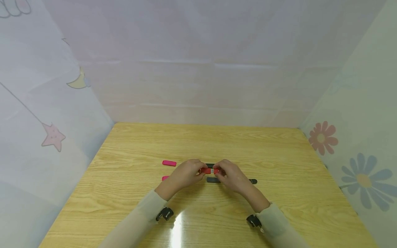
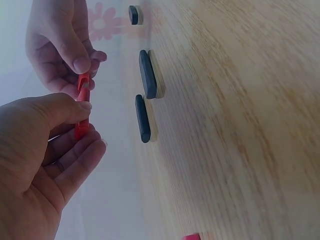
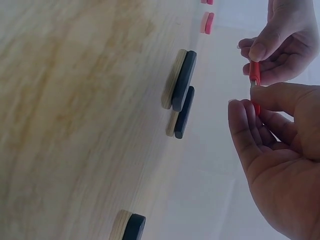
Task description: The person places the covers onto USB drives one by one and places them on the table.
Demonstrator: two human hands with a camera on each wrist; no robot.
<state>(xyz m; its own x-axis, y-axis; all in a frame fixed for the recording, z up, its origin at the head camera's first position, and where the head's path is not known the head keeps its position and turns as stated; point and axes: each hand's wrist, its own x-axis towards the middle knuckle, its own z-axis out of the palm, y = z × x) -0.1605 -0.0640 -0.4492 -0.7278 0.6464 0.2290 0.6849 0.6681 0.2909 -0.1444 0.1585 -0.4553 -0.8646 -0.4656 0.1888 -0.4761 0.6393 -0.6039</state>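
Note:
Above the wooden table, both hands meet at a red USB stick (image 1: pixel 205 171). My left hand (image 1: pixel 187 174) pinches its red body between thumb and fingers. The red cap (image 1: pixel 216 171) at the other end is pinched by my right hand (image 1: pixel 235 178). A bit of silver metal connector (image 1: pixel 212 171) shows between the two red parts. In the left wrist view the stick (image 2: pixel 82 120) stands out from between the left thumb and fingertips. Most of the cap is covered by the right fingers in the right wrist view.
On the table (image 1: pixel 136 148), dark stick-shaped pieces lie behind the hands (image 1: pixel 210 165), below them (image 1: pixel 212 180) and by the right wrist (image 1: pixel 253 181). Two pink pieces lie to the left, one farther back (image 1: pixel 169 163), one partly behind the left hand (image 1: pixel 165 178). Printed cloth walls surround the table.

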